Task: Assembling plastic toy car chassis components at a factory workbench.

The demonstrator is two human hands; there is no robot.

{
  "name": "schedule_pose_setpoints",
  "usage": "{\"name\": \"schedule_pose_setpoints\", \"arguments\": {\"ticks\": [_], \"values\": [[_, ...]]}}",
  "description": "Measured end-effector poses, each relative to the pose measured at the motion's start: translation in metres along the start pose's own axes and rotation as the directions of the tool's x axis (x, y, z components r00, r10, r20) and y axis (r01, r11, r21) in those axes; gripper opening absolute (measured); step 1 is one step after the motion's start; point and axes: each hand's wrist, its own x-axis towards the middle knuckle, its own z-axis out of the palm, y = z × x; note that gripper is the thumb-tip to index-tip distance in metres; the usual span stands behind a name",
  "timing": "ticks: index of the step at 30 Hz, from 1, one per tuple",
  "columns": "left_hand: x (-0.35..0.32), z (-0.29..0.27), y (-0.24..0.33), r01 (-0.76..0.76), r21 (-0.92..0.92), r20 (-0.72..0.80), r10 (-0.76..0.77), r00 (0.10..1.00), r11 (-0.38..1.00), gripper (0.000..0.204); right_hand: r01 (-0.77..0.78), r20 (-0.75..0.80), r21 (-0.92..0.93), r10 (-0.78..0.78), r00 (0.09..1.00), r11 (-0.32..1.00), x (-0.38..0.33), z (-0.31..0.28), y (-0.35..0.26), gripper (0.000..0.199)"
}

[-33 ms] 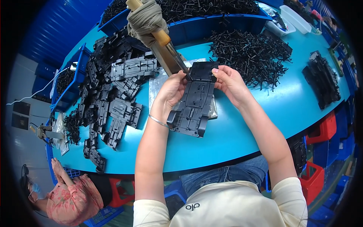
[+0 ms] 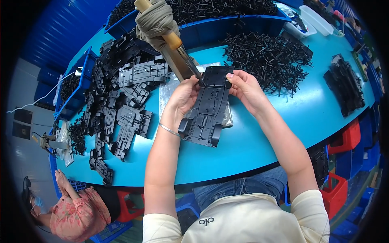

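Observation:
Between my two hands is a black moulded plastic chassis plate (image 2: 208, 101), tilted, with rounded wheel-arch shapes at its near end. My left hand (image 2: 185, 95) is closed on its left edge, a silvery bangle round the wrist. Gripping the far right corner is my right hand (image 2: 246, 88), thumb on top and fingers underneath. A rod-shaped tool (image 2: 189, 62) with a wooden end, wrapped in grey cloth, slants down from above. Its metal tip meets the plate's left edge beside my left thumb; whether it touches cannot be made out. A silvery flat sheet (image 2: 165, 95) lies partly beneath.
Similar black plates (image 2: 131, 121) lie heaped at the left. Small black pieces form a pile (image 2: 269, 60) at the far right and fill a long blue bin (image 2: 235, 30). A stack of black parts (image 2: 344, 85) sits rightmost. Another person (image 2: 81, 210) is at the lower left.

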Motion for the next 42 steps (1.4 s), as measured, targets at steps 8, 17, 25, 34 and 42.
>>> {"name": "schedule_pose_setpoints", "arguments": {"ticks": [8, 17, 25, 34, 42], "values": [[0.006, -0.008, -0.002, 0.013, -0.010, 0.044, -0.013, 0.999, 1.000, 0.012, 0.000, 0.000, -0.006, 0.000, 1.000, 1.000, -0.002, 0.003, -0.002, 0.022], [0.001, -0.005, 0.001, -0.006, 0.000, 0.025, 0.006, 1.000, 1.000, 0.010, 0.009, -0.010, -0.025, -0.009, 1.000, 1.000, -0.003, 0.004, -0.001, 0.023], [-0.005, -0.008, 0.008, -0.024, 0.158, 0.072, 0.013, 0.997, 0.987, 0.020, -0.130, 0.140, -0.026, 0.132, 0.981, 0.991, -0.005, 0.008, 0.006, 0.030], [0.001, -0.038, 0.018, 0.073, 0.269, 0.318, -0.160, 0.935, 0.960, 0.020, -0.135, 0.195, 0.105, 0.113, 0.974, 0.985, -0.003, 0.004, 0.013, 0.028], [-0.015, -0.033, 0.038, 0.036, 0.736, 0.152, -0.217, 0.964, 0.676, 0.029, -0.084, 0.168, 0.106, 0.065, 0.984, 0.991, -0.001, 0.006, 0.019, 0.030]]}}
